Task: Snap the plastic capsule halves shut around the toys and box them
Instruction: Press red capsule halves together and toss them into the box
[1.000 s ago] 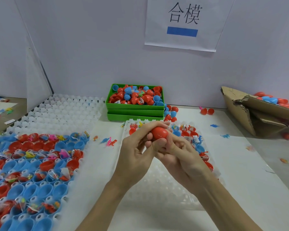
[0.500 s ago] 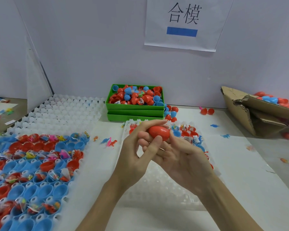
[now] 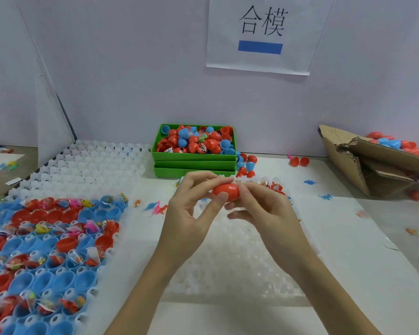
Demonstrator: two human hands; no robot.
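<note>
A closed red capsule (image 3: 226, 191) lies sideways between both hands, above a white holder tray (image 3: 230, 269). My left hand (image 3: 191, 213) pinches its left end with thumb and fingers. My right hand (image 3: 264, 213) pinches its right end from the other side. On the left, a white tray (image 3: 87, 165) carries blue and red capsule halves (image 3: 46, 250), many with bagged toys in them. A cardboard box (image 3: 363, 165) at the right holds finished red and blue capsules.
A stack of green bins (image 3: 194, 164) full of capsule halves stands against the back wall. Loose capsules (image 3: 299, 161) and small toy dinosaurs (image 3: 325, 197) lie scattered on the table. More small toys (image 3: 159, 207) lie between the two trays.
The capsule has turned from upright to lying sideways and risen slightly. Both hands have spread apart, so each now holds one end by the fingertips.
</note>
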